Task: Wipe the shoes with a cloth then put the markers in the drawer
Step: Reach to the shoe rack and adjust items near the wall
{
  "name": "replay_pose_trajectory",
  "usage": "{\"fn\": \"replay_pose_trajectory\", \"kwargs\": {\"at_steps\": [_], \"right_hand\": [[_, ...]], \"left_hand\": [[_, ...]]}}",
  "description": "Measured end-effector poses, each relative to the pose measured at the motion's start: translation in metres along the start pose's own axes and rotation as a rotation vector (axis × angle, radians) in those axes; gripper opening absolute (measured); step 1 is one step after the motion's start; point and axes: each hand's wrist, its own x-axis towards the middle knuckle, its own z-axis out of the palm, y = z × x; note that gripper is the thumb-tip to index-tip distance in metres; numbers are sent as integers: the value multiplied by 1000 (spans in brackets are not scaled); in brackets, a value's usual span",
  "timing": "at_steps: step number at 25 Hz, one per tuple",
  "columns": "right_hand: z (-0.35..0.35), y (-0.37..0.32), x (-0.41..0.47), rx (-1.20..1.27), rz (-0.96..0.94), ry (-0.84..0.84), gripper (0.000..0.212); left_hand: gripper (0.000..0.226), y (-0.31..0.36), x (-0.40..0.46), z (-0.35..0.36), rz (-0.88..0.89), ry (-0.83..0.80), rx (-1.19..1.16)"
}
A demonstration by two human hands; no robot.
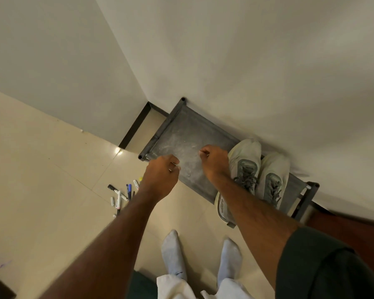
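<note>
Shoes [255, 169]: we see a pale pair with grey laces standing side by side on the right part of a dark rack [181, 134], toes toward the wall [246, 50]. The rack's top shelf looks dusty, and its left part is bare. The rack stands against the wall, close to a corner with a dark skirting strip.

From the head camera we look down along both of our forearms. Our left hand [160, 171] is over the front edge of the rack, fingers curled in; something thin and pale shows at its fingertips, but we cannot tell what it is or whether the hand truly pinches it. Our right hand [214, 160] is over the shelf, just left of the nearer shoe, fingers likewise curled, with a thin pale sliver at the knuckles; here too we cannot tell whether it grips anything. The right forearm crosses in front of the left shoe of the pair.

The markers [121, 195] lie scattered in a loose heap on the tiled floor [41, 169], left of the rack and beside our left forearm. Some are white-bodied, one blue, one black-capped.

Below, our feet in white socks [175, 253] stand on the floor, well apart from the markers.
</note>
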Motion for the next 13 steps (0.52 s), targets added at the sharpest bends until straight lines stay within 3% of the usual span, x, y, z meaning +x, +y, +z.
{"fn": "replay_pose_trajectory", "kwargs": {"at_steps": [5, 13], "right_hand": [[-105, -75, -17, 189, -208, 121, 13], [-351, -248, -82, 434, -565, 330, 11]], "left_hand": [[14, 74, -13, -92, 72, 109, 14], [13, 250, -92, -281, 290, 340, -117]]}}
